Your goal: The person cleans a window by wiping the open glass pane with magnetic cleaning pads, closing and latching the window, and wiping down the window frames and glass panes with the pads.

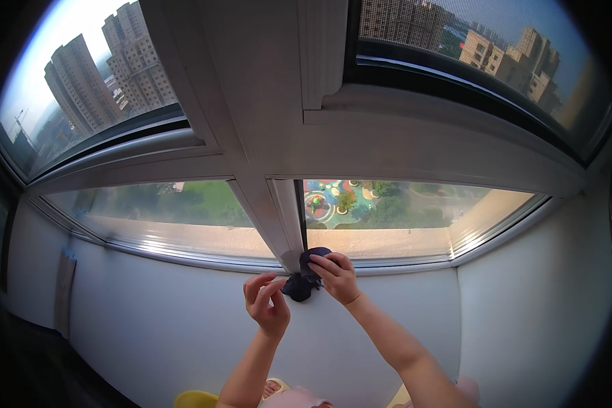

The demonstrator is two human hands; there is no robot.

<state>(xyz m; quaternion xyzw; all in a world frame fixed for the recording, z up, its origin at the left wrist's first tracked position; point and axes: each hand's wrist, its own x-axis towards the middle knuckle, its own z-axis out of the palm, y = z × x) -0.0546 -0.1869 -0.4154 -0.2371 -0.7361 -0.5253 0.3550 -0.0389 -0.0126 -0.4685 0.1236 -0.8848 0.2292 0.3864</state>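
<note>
A bunched dark navy cloth [297,287] hangs in front of the white wall just below the window frame, at the foot of the middle post. Its upper part is gripped by my right hand [338,277], with the thumb and fingers closed on it. My left hand [268,304] is at the cloth's left edge, fingers curled, and its fingertips seem to pinch that edge. Folds hide what exact kind of cloth piece this is.
Above the hands stands a white window frame [251,136] with large panes and lower panes. A light ledge [387,239] lies outside the glass, with buildings and a playground far below. A yellow object [196,400] shows at the bottom, beside a sandalled foot [272,388].
</note>
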